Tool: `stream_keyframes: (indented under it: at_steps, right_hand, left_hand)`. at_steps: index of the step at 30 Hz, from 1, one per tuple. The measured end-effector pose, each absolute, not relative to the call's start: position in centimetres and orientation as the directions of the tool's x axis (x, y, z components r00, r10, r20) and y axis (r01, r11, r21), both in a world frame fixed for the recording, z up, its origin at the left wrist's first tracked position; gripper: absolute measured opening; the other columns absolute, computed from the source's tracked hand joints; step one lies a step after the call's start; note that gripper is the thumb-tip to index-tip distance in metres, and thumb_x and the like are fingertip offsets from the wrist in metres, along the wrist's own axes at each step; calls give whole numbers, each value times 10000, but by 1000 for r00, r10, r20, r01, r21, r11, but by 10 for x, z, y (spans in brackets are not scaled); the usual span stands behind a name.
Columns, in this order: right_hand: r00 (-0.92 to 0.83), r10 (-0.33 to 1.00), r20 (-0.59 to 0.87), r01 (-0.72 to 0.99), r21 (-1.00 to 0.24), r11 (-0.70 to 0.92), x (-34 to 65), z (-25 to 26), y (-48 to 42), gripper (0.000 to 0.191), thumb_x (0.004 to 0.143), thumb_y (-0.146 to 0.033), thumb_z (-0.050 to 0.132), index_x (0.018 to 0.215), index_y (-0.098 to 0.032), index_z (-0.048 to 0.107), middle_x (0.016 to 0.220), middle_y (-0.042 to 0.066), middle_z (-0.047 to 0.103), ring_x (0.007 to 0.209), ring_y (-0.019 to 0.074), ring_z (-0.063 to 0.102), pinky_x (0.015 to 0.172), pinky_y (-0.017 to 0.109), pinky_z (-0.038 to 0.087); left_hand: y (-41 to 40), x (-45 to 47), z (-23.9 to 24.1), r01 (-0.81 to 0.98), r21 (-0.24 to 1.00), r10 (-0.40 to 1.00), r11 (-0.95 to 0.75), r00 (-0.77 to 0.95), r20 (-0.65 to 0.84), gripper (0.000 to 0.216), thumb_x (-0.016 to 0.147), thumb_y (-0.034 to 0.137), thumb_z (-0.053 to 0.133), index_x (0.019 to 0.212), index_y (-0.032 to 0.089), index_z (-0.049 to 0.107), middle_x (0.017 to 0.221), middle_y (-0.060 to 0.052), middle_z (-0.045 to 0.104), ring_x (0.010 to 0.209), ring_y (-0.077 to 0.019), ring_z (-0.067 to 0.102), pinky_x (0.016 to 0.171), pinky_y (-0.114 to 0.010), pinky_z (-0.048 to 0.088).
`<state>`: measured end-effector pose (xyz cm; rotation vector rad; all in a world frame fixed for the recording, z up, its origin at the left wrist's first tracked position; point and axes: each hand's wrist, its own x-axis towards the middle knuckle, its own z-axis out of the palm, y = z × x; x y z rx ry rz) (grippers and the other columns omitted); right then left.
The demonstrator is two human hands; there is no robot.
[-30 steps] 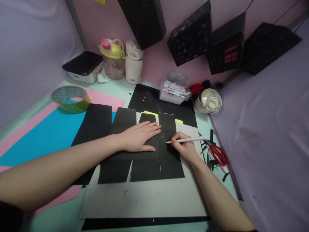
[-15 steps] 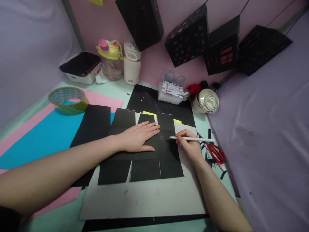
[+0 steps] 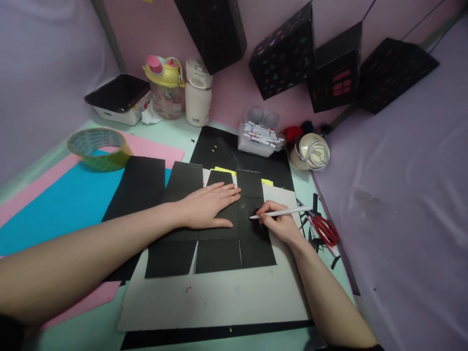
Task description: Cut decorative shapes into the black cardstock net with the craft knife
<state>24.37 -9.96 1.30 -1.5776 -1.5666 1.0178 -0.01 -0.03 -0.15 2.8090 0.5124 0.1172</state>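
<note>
A creased, slit sheet of black paper lies on a pale board in front of me. My left hand rests flat on the middle of this sheet, fingers stretched out and thumb apart. Between the fingers of my right hand is a slim white pen, held at a low slant. Its tip meets the right-hand panel of the black paper, beside a faint light curved line. Some pale scribble shows just above that line.
Red-handled scissors lie at the right among black paper scraps. A wide tape roll sits on blue paper at the left. Behind stand a box of markers, a white bottle and a yellow-lidded bottle. Black paper lanterns hang overhead.
My right hand has moved slightly left and down, bringing the pen tip lower along the curved line. My left hand stays flat in the same spot on the paper. The view has shifted a little.
</note>
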Motion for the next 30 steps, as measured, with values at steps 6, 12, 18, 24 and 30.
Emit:
stream_keyframes:
  at_steps: [6,12,18,24,30]
  right_hand:
    - [-52,996,-70,498,-867,-35,244,13,-100,70,742,-188,564,735,-188,633,642,-3,633,592,140,539,559,251,393]
    - [-47,996,-71,496,-867,-38,245,13,-100,80,729,-161,553,718,-193,625,667,-1,647,615,145,551,572,253,402]
    - [-7,999,-42,473,-880,-34,244,11,-99,58,711,-166,558,698,-200,604,655,-5,640,609,148,557,573,257,409]
    - [36,999,2,502,-865,-16,247,5,-97,64,725,-169,552,697,-201,601,673,-3,640,626,152,559,594,266,410]
    - [37,999,20,511,-860,-2,247,5,-97,76,716,-159,543,671,-201,589,665,-3,634,626,153,556,596,266,410]
  left_hand:
    - [0,0,-1,337,293,360,-895,933,28,780,909,662,446,1496,161,331,1581,-88,237,1470,-240,201,1201,-357,89]
    - [0,0,0,336,300,359,-893,933,24,785,907,661,452,1492,149,339,1580,-87,238,1467,-256,209,1199,-382,115]
    - [0,0,-2,327,298,353,-897,935,35,783,913,665,434,1498,157,324,1581,-85,233,1472,-236,195,1203,-361,83]
    - [0,0,-3,321,300,349,-898,936,43,785,909,666,443,1491,151,336,1580,-91,236,1470,-239,203,1203,-363,79]
    - [0,0,-2,322,294,348,-900,937,38,782,912,660,443,1493,150,331,1579,-92,240,1474,-230,190,1203,-356,70]
